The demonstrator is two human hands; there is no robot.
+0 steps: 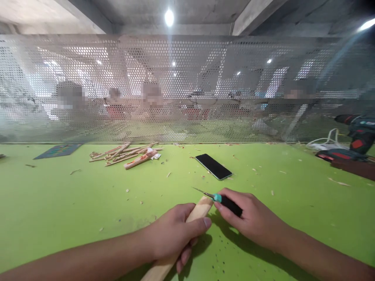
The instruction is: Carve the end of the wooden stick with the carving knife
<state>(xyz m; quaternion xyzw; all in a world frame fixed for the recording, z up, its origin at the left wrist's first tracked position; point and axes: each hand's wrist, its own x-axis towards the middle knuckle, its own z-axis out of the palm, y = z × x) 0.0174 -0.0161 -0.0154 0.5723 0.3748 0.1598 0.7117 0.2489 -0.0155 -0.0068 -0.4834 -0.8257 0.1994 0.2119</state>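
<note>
My left hand [178,232] is wrapped round a pale wooden stick [199,210], which slants from the bottom edge up toward the middle of the view. The stick's far end is rounded and shows a darker tan patch. In my right hand [249,214] is a carving knife [227,203] with a black and teal handle. Its thin pointed blade reaches up and left, just above the stick's far end; whether it touches the wood I cannot tell. My right fingers hide part of the handle.
A black phone [215,166] lies beyond my hands. Carved thin sticks [123,153] are heaped at the back left, near a dark flat sheet [58,151]. A cordless drill [359,136] stands at far right. Wood chips dot the green table [73,210]; a perforated screen [181,89] closes its back, people beyond.
</note>
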